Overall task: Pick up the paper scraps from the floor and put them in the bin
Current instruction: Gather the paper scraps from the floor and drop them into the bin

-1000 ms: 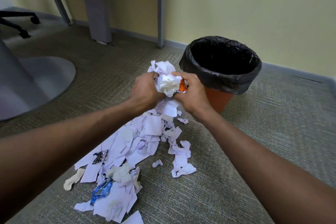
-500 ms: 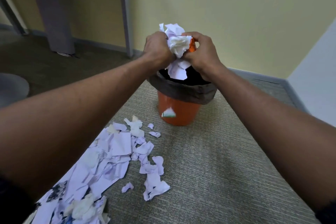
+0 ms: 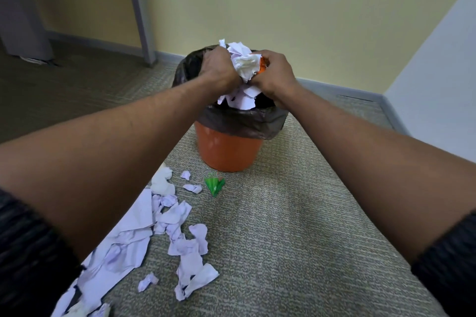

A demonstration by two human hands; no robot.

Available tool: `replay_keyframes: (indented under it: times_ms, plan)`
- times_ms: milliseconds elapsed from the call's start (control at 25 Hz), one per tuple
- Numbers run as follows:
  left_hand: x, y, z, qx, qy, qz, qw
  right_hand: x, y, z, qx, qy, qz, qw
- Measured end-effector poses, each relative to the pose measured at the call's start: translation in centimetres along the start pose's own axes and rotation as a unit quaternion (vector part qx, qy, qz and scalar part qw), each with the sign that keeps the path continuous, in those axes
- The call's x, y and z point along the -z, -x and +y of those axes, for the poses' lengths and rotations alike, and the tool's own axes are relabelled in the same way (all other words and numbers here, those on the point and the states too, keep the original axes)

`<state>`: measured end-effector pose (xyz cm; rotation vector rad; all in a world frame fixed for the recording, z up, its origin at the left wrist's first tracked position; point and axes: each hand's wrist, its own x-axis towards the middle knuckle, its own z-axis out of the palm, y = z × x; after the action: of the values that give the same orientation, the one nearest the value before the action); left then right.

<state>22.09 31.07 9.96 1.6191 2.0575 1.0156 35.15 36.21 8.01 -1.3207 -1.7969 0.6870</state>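
Both hands clasp one crumpled bundle of white paper scraps (image 3: 244,64) directly over the mouth of the orange bin (image 3: 228,150), which has a black liner (image 3: 247,121). My left hand (image 3: 221,69) grips the bundle's left side and my right hand (image 3: 274,73) its right side. Loose pieces hang from the bundle down into the bin opening. An orange scrap shows between my right fingers. Several white scraps (image 3: 144,234) lie on the carpet at the lower left, and a green scrap (image 3: 214,185) lies in front of the bin.
Grey carpet (image 3: 296,239) covers the floor. A yellow wall (image 3: 283,8) runs behind the bin and a white wall (image 3: 438,72) stands at the right. A grey table leg (image 3: 140,13) and a grey panel (image 3: 23,20) stand at the back left.
My hands carried the paper bundle from above the floor pile to over the bin. A green scrap has dropped onto the carpet in front of the bin.
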Motion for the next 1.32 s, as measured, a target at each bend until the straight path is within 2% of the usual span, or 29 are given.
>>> replay_keyframes:
  times_ms: [160,360,560,680,920,1040,1160,1320]
  plan:
    - [-1.2,-1.4,-1.1,0.033,-0.053,-0.054,0.997,-0.2,-1.2,1.0,-0.013,0.091,-0.054,0.994]
    - [-1.7,-1.5,-1.6,0.053,-0.099,-0.116,0.987,-1.0,-1.7,1.5,-0.045,0.154,-0.111,0.981]
    - [-0.8,-0.7,-0.9,0.034,-0.142,-0.088,0.985,-1.1,-1.4,0.6,-0.077,0.083,-0.122,0.986]
    - [0.0,-0.3,-0.9,0.021,-0.143,-0.088,0.985,-1.0,-1.1,-0.1,-0.048,0.122,-0.13,0.983]
    - [0.5,0.4,-1.7,0.027,-0.094,-0.057,0.994,-0.1,-0.6,-1.6,0.025,0.246,-0.087,0.965]
    - [0.8,0.7,-1.8,0.025,-0.094,-0.055,0.994,0.0,-0.3,-2.3,0.028,0.251,-0.069,0.965]
    - [1.0,0.9,-2.1,0.022,-0.098,-0.056,0.993,-0.1,0.4,-2.9,0.034,0.282,-0.084,0.955]
    - [1.2,1.0,-2.4,-0.001,-0.112,-0.05,0.992,0.0,0.8,-3.5,0.033,0.262,-0.06,0.963]
